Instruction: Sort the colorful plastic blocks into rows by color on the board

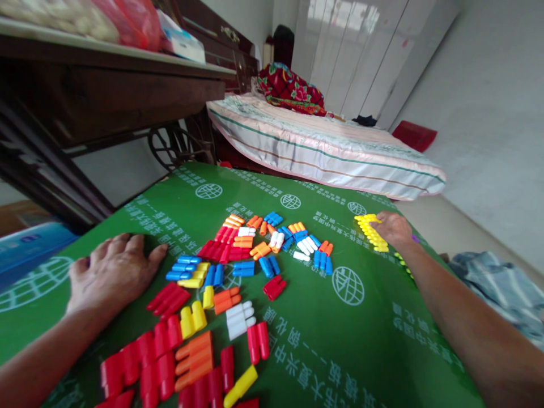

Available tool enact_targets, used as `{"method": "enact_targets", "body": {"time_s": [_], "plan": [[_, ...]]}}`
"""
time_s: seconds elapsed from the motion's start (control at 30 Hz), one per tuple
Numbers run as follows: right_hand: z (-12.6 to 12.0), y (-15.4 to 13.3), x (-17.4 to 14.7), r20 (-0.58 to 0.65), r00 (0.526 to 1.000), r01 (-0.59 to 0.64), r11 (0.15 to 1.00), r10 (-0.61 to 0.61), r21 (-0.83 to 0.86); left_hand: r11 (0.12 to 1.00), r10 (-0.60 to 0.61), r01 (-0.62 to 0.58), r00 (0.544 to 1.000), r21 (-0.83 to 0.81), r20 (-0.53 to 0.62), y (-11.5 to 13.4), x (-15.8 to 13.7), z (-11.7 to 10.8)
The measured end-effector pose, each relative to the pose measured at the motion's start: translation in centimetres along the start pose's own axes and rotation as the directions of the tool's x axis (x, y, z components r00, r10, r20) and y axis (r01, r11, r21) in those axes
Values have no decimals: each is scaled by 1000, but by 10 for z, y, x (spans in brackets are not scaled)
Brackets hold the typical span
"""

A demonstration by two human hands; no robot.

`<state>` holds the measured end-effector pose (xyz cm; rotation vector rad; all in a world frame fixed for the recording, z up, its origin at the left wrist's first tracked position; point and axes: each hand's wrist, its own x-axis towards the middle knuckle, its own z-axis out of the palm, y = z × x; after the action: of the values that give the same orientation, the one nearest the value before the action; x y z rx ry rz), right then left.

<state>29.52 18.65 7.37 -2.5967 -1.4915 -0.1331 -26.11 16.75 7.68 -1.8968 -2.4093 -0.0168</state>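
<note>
My left hand (113,275) lies flat on the green board (306,328), fingers spread and holding nothing. Far to the right, my right hand (391,228) has its fingers closed at the edge of a row of yellow bullet-shaped plastic blocks (373,233); the exact grip is partly hidden. Green blocks (403,263) lie beside my right wrist, partly covered by the arm, with a bit of purple (415,238) just past it. Between my hands is a scatter of similar blocks: red (168,299), orange (194,360), white (240,319), blue (243,268) and yellow (193,318).
A dark wooden table (106,107) with bags on top stands at the left. Beyond the board is a bed (323,141) with a red flowered quilt (291,88). A blue package (29,249) sits at the left edge, and checked cloth (501,280) lies at the right.
</note>
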Motion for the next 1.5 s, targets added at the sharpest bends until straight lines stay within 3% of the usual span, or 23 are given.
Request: {"method": "enact_targets", "body": {"time_s": [1.5], "plan": [[1, 4, 2, 24, 1000, -2, 1000, 2, 1, 1000, -16, 16, 1000, -8, 15, 3, 1, -1]]}}
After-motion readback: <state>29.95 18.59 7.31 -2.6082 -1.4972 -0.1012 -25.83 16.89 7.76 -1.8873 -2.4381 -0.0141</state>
